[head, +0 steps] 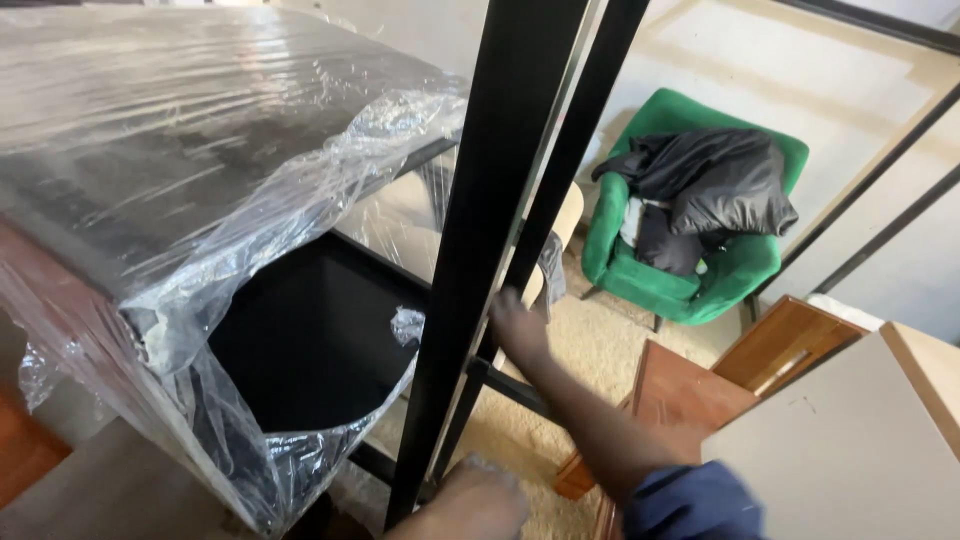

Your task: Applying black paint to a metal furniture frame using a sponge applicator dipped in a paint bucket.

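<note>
A black metal frame [500, 190] with two long upright bars runs from the top of the view down to the bottom centre. My right hand [518, 325] reaches forward behind the bars and rests against the nearer bar about halfway down; its fingers are hidden by the bar. My left hand [470, 500] is at the bottom of the view, touching the lower end of the same bar. A large dark piece of furniture [170, 170] wrapped in clear plastic film fills the left side, with the film torn open around a dark opening [310, 340].
A green armchair [700, 270] with a dark jacket [710, 185] piled on it stands at the back right. Wooden panels [790, 345] and a grey board [850, 450] lie at the right. A beige carpet [600, 350] covers the floor.
</note>
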